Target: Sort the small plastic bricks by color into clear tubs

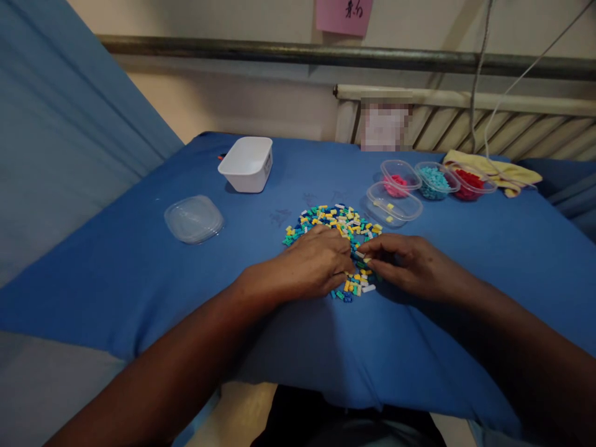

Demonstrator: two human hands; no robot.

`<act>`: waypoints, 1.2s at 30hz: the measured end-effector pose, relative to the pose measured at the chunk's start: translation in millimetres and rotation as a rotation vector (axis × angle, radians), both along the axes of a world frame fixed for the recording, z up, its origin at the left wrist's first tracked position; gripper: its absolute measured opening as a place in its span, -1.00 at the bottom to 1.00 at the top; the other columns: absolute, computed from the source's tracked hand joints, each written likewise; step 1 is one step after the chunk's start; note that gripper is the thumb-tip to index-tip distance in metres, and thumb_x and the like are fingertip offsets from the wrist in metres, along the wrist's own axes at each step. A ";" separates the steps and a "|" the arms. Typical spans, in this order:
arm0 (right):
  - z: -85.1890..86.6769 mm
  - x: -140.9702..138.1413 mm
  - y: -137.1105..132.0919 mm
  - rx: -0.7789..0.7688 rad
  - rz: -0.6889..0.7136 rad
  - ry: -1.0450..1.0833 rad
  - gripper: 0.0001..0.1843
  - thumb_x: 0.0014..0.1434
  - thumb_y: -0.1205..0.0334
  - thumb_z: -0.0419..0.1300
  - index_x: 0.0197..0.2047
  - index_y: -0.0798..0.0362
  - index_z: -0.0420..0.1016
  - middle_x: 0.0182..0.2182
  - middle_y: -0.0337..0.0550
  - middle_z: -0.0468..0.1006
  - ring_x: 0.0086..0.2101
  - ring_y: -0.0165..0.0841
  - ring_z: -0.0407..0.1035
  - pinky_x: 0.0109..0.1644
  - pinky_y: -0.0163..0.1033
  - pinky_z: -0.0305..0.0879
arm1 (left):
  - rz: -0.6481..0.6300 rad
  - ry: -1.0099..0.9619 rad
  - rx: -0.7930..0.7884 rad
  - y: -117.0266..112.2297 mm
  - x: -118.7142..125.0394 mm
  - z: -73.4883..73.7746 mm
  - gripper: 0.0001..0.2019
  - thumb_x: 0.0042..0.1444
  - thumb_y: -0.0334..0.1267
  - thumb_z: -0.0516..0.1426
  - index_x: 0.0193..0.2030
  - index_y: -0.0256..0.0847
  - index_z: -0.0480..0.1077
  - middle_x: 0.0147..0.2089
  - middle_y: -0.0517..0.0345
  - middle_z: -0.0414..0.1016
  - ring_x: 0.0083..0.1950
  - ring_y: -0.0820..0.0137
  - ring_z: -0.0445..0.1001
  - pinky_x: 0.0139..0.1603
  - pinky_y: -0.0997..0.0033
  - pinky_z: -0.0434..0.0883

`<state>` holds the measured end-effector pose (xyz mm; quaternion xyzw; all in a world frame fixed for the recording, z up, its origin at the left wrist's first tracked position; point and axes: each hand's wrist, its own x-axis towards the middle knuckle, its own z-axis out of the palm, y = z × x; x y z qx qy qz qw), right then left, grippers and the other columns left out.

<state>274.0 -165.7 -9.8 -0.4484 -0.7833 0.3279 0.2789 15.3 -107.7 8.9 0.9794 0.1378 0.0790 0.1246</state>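
A pile of small toy building bricks (344,216) in yellow, white, green and blue lies spread on the blue cloth. My left hand (321,261) rests over the pile's left and middle part, palm down. Its fingers are curled together among the bricks, and whatever they hold, if anything, is hidden. From the right, my right hand (412,267) reaches to the pile's edge. Thumb and forefinger pinch at a small pale yellow brick (367,261). Several bricks lie just below the fingertips of both hands.
A white tub (246,162) stands at back left, with clear lids (194,220) in front. At right, clear tubs hold pink bricks (395,185), light blue bricks (434,181) and red bricks (469,183). A nearer tub (395,205) holds a few yellow ones. Behind lies a yellow cloth (493,171).
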 end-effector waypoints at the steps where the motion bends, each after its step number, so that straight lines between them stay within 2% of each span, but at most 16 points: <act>1: -1.7 0.2 0.2 0.004 0.005 0.020 -0.81 0.42 0.21 0.26 0.01 -0.05 0.71 -0.17 -0.13 0.74 -0.22 -0.25 0.58 -0.12 -0.16 0.46 | 0.006 -0.005 0.013 -0.4 0.0 -0.4 -0.84 0.44 -0.26 0.20 -0.09 -0.13 0.65 -0.09 0.03 0.59 0.00 0.21 0.47 0.16 0.16 0.31; 4: -6.5 0.6 0.4 -0.024 0.004 0.061 -0.81 0.43 0.18 0.28 -0.02 -0.05 0.73 -0.15 -0.12 0.75 -0.18 -0.23 0.59 -0.07 -0.12 0.48 | 0.010 -0.007 0.039 -2.4 1.8 -0.9 -0.81 0.45 -0.24 0.19 -0.14 -0.14 0.65 -0.12 0.03 0.57 -0.05 0.22 0.46 0.11 0.16 0.32; 7: -9.1 -0.4 0.4 -0.131 -0.045 0.139 -0.81 0.41 0.11 0.31 -0.07 -0.02 0.74 -0.27 -0.15 0.72 -0.31 -0.28 0.52 -0.20 -0.16 0.44 | 0.016 -0.011 0.020 -3.5 4.3 -0.5 -0.79 0.43 -0.27 0.17 -0.24 -0.17 0.60 -0.17 0.03 0.57 -0.09 0.23 0.46 0.08 0.17 0.33; 9: -9.0 -2.6 0.7 -0.197 -0.095 0.223 -0.76 0.38 0.03 0.36 -0.11 0.01 0.75 -0.32 -0.15 0.70 -0.36 -0.31 0.47 -0.27 -0.18 0.42 | 0.041 -0.058 -0.054 -3.2 5.1 -0.8 -0.82 0.43 -0.28 0.16 -0.19 -0.18 0.59 -0.16 0.02 0.59 -0.07 0.23 0.48 0.09 0.17 0.35; 11: -7.5 -6.2 1.2 -0.238 -0.161 0.309 -0.71 0.32 -0.05 0.43 -0.15 0.03 0.75 -0.33 -0.14 0.70 -0.37 -0.32 0.47 -0.30 -0.20 0.41 | 0.094 -0.163 -0.209 -2.8 5.8 -2.5 -0.82 0.45 -0.27 0.14 -0.09 -0.19 0.59 -0.13 0.02 0.61 -0.06 0.26 0.51 0.06 0.22 0.39; 13: -5.4 -11.2 1.5 -0.243 -0.237 0.401 -0.67 0.26 -0.09 0.49 -0.17 0.02 0.75 -0.34 -0.14 0.71 -0.38 -0.34 0.47 -0.31 -0.22 0.41 | 0.190 -0.305 -0.444 -3.3 7.7 -5.5 -0.80 0.46 -0.24 0.13 0.00 -0.20 0.59 -0.16 0.07 0.61 -0.14 0.34 0.52 -0.06 0.32 0.42; 16: -3.3 -19.4 1.0 -0.234 -0.319 0.533 -0.65 0.20 -0.09 0.55 -0.15 0.00 0.74 -0.36 -0.18 0.70 -0.41 -0.37 0.46 -0.31 -0.23 0.41 | 0.360 -0.498 -0.776 -6.2 14.0 -10.3 -0.76 0.44 -0.14 0.18 -0.02 -0.23 0.61 -0.33 0.21 0.51 -0.35 0.46 0.42 -0.29 0.46 0.34; 18: -3.2 -23.9 0.4 -0.237 -0.348 0.592 -0.64 0.17 -0.07 0.58 -0.15 0.00 0.73 -0.38 -0.19 0.69 -0.41 -0.38 0.46 -0.31 -0.24 0.41 | 0.432 -0.590 -0.876 -8.4 19.2 -12.4 -0.76 0.38 -0.11 0.24 -0.07 -0.25 0.64 -0.39 0.23 0.47 -0.39 0.50 0.36 -0.34 0.49 0.30; 22: -4.4 -29.5 -0.2 -0.211 -0.407 0.659 -0.63 0.11 -0.06 0.61 -0.17 0.00 0.72 -0.36 -0.18 0.71 -0.38 -0.36 0.50 -0.28 -0.22 0.44 | 0.504 -0.700 -0.890 -10.6 26.4 -12.7 -0.80 0.28 -0.16 0.31 -0.15 -0.27 0.67 -0.37 0.21 0.51 -0.38 0.51 0.37 -0.33 0.50 0.33; 27: -4.4 -34.4 -0.8 -0.197 -0.429 0.687 -0.65 0.08 -0.03 0.63 -0.21 -0.01 0.72 -0.38 -0.19 0.72 -0.39 -0.35 0.52 -0.29 -0.20 0.47 | 0.527 -0.749 -0.901 -12.3 28.3 -11.7 -0.83 0.23 -0.21 0.33 -0.14 -0.26 0.67 -0.37 0.20 0.54 -0.38 0.52 0.39 -0.32 0.51 0.37; 32: -3.8 -36.0 -2.4 -0.190 -0.411 0.689 -0.70 0.11 -0.01 0.62 -0.21 -0.03 0.75 -0.34 -0.18 0.75 -0.35 -0.32 0.58 -0.21 -0.16 0.55 | 0.514 -0.750 -0.819 -14.7 26.9 -12.0 -0.84 0.28 -0.22 0.30 -0.11 -0.23 0.67 -0.35 0.20 0.57 -0.36 0.50 0.43 -0.31 0.51 0.40; 36: -2.5 -35.8 -3.8 -0.171 -0.426 0.661 -0.74 0.14 -0.01 0.61 -0.22 -0.06 0.76 -0.30 -0.16 0.78 -0.31 -0.28 0.62 -0.16 -0.11 0.60 | 0.493 -0.746 -0.740 -15.0 25.9 -11.2 -0.84 0.35 -0.23 0.25 -0.12 -0.21 0.67 -0.20 0.10 0.69 -0.21 0.42 0.58 -0.16 0.44 0.50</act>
